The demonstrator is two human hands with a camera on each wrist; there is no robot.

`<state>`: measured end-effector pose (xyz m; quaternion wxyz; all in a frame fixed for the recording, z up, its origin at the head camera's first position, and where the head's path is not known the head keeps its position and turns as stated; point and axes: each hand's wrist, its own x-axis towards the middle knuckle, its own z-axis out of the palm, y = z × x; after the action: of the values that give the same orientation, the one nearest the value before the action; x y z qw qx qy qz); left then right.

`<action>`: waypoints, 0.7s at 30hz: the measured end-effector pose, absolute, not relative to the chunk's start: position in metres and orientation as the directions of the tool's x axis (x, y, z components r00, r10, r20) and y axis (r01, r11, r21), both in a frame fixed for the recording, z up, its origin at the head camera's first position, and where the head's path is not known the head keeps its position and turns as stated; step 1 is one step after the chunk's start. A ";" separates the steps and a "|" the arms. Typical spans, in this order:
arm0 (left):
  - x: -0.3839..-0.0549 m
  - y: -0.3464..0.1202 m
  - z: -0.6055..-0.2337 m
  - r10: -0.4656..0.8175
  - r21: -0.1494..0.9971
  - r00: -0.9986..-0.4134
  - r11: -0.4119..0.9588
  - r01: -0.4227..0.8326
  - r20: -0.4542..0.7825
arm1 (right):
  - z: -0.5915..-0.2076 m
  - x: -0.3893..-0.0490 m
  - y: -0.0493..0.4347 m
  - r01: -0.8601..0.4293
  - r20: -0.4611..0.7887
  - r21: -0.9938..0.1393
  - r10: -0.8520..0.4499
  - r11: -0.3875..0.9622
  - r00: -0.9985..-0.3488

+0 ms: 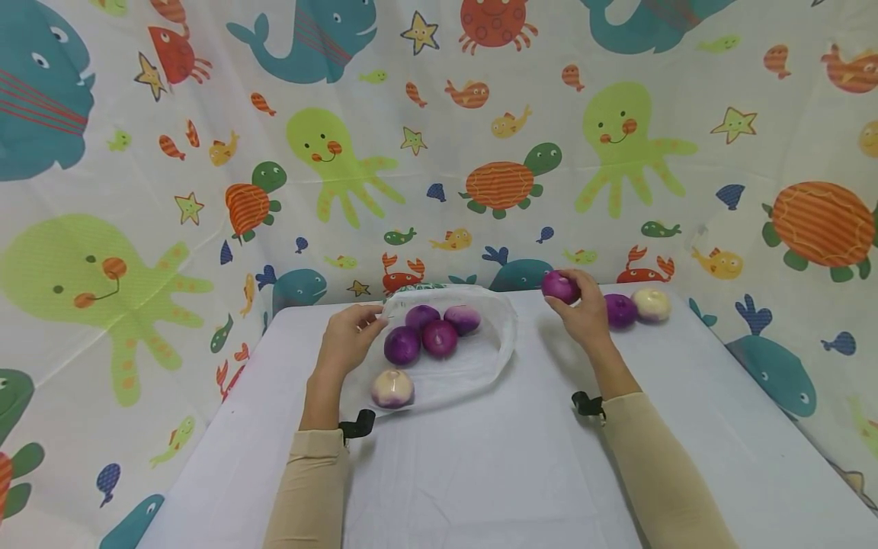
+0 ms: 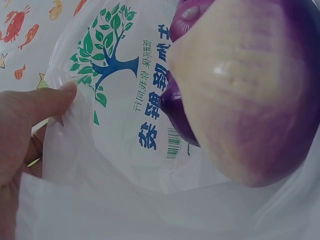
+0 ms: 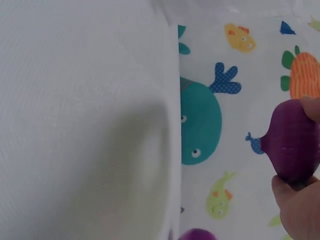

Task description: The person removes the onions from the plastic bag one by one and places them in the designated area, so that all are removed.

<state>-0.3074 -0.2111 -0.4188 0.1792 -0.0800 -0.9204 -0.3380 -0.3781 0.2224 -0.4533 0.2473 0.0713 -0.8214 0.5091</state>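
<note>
My right hand (image 1: 585,311) grips a purple onion (image 1: 560,289) between thumb and fingers, raised over the back of the table. The same onion (image 3: 292,142) shows its pointed tip in the right wrist view. With thumb and fingers, my left hand (image 1: 348,337) pinches the rim of a clear plastic bag (image 1: 473,377), at its left side. The bag lies with its mouth spread wide. Inside are several purple onions (image 1: 440,338) and, nearest the front, a pale onion (image 1: 393,389) with a purple underside. The left wrist view shows the bag's printed green tree (image 2: 107,55) and blue lettering.
To the right of my right hand, a purple onion (image 1: 621,312) and a whitish onion (image 1: 652,305) sit side by side. A white cloth covers the table (image 1: 480,480). Behind it hangs a curtain (image 1: 439,99) printed with sea animals.
</note>
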 end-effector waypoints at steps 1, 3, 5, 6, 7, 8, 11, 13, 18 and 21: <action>-0.307 -0.211 -0.419 0.025 0.593 -0.923 0.759 0.267 0.383 | -0.454 -0.378 0.223 -0.360 0.470 -0.805 0.137 0.472 -0.872; -0.307 -0.211 -0.419 0.022 0.594 -0.924 0.760 0.263 0.381 | -0.455 -0.379 0.225 -0.345 0.456 -0.811 0.141 0.473 -0.879; -0.307 -0.211 -0.419 0.020 0.595 -0.924 0.760 0.261 0.381 | -0.456 -0.379 0.227 -0.328 0.441 -0.817 0.145 0.475 -0.886; -0.307 -0.211 -0.419 0.020 0.594 -0.924 0.760 0.262 0.382 | -0.456 -0.380 0.228 -0.323 0.436 -0.818 0.147 0.477 -0.888; -0.307 -0.210 -0.418 0.021 0.594 -0.923 0.759 0.266 0.385 | -0.457 -0.380 0.229 -0.314 0.429 -0.821 0.151 0.477 -0.891; -0.307 -0.210 -0.418 0.024 0.593 -0.921 0.758 0.270 0.389 | -0.457 -0.380 0.229 -0.305 0.422 -0.822 0.154 0.481 -0.894; -0.306 -0.210 -0.418 0.028 0.591 -0.917 0.757 0.279 0.397 | -0.459 -0.380 0.231 -0.279 0.401 -0.823 0.158 0.495 -0.902; -0.306 -0.210 -0.418 0.029 0.591 -0.915 0.755 0.284 0.402 | -0.460 -0.380 0.232 -0.255 0.380 -0.825 0.162 0.504 -0.911; -0.306 -0.210 -0.418 0.032 0.590 -0.916 0.755 0.285 0.401 | -0.462 -0.381 0.237 -0.218 0.337 -0.831 0.152 0.511 -0.929; -0.306 -0.210 -0.418 0.032 0.592 -0.917 0.755 0.283 0.397 | -0.465 -0.383 0.241 -0.200 0.315 -0.830 0.141 0.520 -0.939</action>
<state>-0.3061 -0.2101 -0.4178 0.1845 -0.0858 -0.9183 -0.3395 -0.3827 0.2410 -0.4651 0.1743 0.0174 -0.8541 0.4896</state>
